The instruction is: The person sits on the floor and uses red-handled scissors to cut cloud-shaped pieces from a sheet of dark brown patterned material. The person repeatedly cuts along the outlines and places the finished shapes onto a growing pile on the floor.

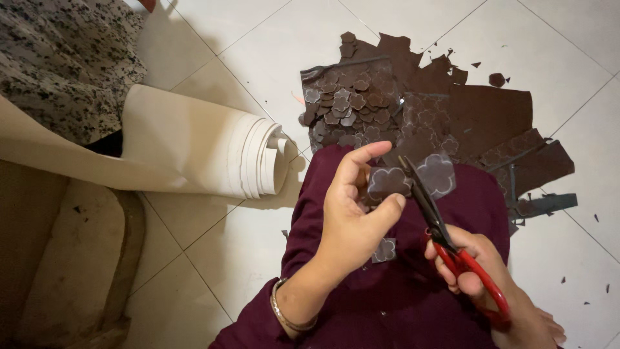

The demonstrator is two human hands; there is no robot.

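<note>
While left hand (352, 220) pinches brown flower-marked sheet (413, 178), red scissors (452, 249) cutting, right hand (481, 271)

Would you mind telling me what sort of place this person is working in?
Probably a home or small craft workspace, with the person seated on the white tiled floor. A pile of brown cut-out flower shapes, a cream roll of sheet material and red-handled scissors suggest handicraft work.

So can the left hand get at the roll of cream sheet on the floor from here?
Probably not right away: the left hand is pinching a brown flower-marked piece. The roll of cream sheet lies just to its left, nothing between.
</note>
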